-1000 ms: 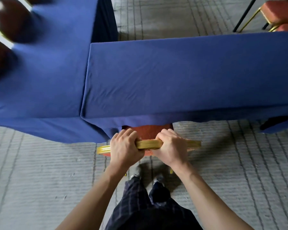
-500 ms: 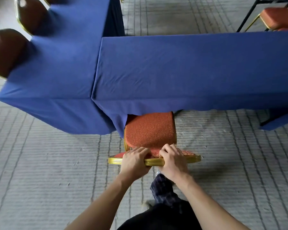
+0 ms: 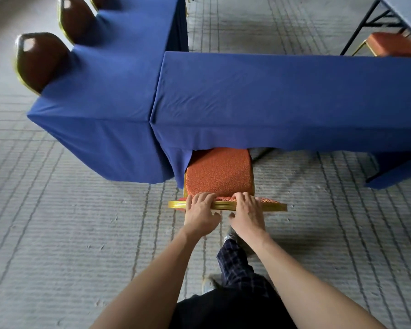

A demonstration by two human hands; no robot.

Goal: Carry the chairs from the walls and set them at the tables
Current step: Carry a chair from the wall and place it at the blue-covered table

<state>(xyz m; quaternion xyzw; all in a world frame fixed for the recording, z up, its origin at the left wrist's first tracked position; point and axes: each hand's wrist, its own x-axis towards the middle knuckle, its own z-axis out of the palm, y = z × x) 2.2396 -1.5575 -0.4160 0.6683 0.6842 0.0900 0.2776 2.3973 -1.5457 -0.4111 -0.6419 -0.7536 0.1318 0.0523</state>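
Observation:
A chair with an orange patterned seat [image 3: 218, 172] and a gold top rail [image 3: 223, 206] stands at the blue-clothed table [image 3: 282, 98], the seat's front edge under the cloth's hem. My left hand [image 3: 199, 211] and my right hand [image 3: 247, 213] sit side by side on the rail, fingers curled over its top and thumbs spread out behind it. The chair's legs are hidden.
A second blue-clothed table [image 3: 100, 91] joins on the left, with brown chair backs [image 3: 40, 60] along its far side. Another orange chair [image 3: 392, 43] stands under a grey folding table [image 3: 408, 8] at the top right. Grey striped carpet surrounds everything. My leg [image 3: 237, 262] is just behind the chair.
The view has drawn back from the table and much more of the orange seat shows. Both hands stay on the rail, with thumbs now spread away from it.

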